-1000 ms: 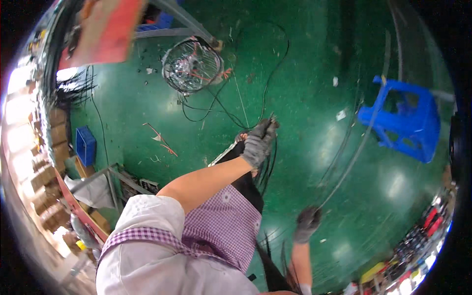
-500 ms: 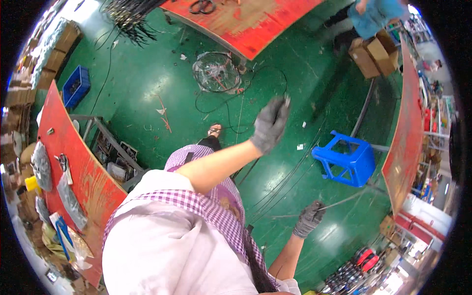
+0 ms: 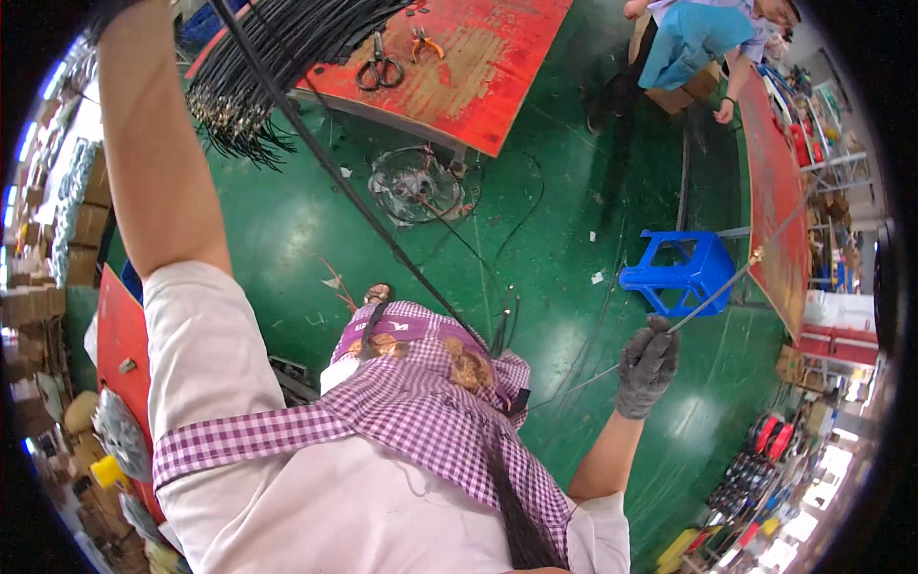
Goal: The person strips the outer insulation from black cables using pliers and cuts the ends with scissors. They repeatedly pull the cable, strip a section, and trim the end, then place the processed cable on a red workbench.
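My left arm stretches far up to the upper left. Only a sliver of my gloved left hand [image 3: 102, 17] shows at the picture's rim, and its fingers are hidden. A long black cable [image 3: 287, 103] slants from the top edge down to the checked apron [image 3: 421, 368]; whether that hand holds it cannot be seen. On the right, my grey-gloved right hand [image 3: 648, 371] is closed around a thin grey cable [image 3: 712, 300], which sticks out on both sides of the fist. A small brass-coloured piece [image 3: 756, 255] sits along its upper part.
A red table [image 3: 478, 81] ahead carries a bundle of black cables [image 3: 296, 57], scissors [image 3: 381, 73] and orange-handled pliers [image 3: 426, 44]. A blue stool [image 3: 708, 277] lies tipped over. Plastic-wrapped coil [image 3: 411, 184] rests on the floor. Another person [image 3: 693, 43] stands at upper right.
My left hand has swung from the middle up to the upper-left rim. My right hand has risen, still closed on the thin cable. The view has shifted, and the other person has moved.
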